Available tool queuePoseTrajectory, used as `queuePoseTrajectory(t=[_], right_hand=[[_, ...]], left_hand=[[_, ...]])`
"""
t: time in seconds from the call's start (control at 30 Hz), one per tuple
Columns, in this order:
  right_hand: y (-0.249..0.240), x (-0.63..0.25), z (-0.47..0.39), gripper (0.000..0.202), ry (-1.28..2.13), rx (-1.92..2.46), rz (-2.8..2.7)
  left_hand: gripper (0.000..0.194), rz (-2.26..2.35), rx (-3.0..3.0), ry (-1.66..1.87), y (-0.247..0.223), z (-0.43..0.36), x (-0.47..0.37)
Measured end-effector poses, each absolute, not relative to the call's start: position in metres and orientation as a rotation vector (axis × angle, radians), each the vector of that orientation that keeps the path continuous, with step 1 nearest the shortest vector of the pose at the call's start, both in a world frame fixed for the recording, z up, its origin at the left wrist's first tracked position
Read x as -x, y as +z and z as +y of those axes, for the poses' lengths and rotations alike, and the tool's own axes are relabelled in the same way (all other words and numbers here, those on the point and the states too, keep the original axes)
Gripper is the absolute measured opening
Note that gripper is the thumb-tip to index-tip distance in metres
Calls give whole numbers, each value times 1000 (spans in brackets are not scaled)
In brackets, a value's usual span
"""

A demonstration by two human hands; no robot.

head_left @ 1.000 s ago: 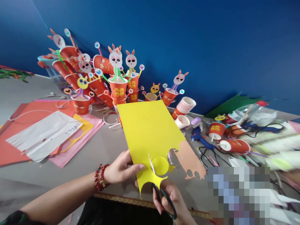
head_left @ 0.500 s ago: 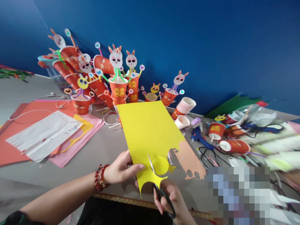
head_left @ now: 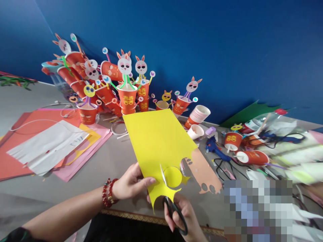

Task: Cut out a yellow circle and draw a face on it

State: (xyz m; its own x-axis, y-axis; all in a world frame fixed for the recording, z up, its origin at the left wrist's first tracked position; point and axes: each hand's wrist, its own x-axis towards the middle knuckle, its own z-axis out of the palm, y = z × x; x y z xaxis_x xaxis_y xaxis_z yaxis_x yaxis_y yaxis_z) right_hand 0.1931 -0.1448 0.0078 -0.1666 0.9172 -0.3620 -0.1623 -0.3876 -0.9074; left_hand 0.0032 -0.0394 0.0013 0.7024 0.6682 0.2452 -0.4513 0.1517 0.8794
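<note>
A yellow sheet of paper [head_left: 158, 137] is held above the table, its lower edge cut into curved notches. My left hand [head_left: 133, 183], with red bead bracelets at the wrist, pinches the sheet's left edge, thumb on top. Black-handled scissors [head_left: 178, 216] are in my right hand [head_left: 186, 215], fingers in the loops. One blade lies over the sheet, beside a round yellow piece [head_left: 173, 177] that is partly cut out. Whether the circle is still joined to the sheet is hard to tell. Beneath the sheet's right side lies a peach paper [head_left: 205, 171] with holes.
Red paper cups [head_left: 127, 99] with rabbit figures stand along the blue wall. Coloured papers [head_left: 50, 144] lie at the left. A cup stack [head_left: 198, 116], a blue glue gun [head_left: 217, 149] with its cord and fallen cups [head_left: 253, 157] are at the right.
The sheet has tilted slightly, its top edge shifting a little left. The scissors and my right hand have moved very slightly left. My left hand keeps its hold.
</note>
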Motion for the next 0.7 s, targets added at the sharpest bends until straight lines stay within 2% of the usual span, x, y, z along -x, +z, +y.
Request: queuePoseTrajectory(t=[0.23, 0.7], right_hand=[[10, -187, -142, 73, 1626, 1259, -967], [7, -183, -142, 77, 1551, 1221, -1046]], left_hand=[[23, 331, -1220, 897, 5, -41, -4], [19, 216, -1088, 800, 9, -44, -8]])
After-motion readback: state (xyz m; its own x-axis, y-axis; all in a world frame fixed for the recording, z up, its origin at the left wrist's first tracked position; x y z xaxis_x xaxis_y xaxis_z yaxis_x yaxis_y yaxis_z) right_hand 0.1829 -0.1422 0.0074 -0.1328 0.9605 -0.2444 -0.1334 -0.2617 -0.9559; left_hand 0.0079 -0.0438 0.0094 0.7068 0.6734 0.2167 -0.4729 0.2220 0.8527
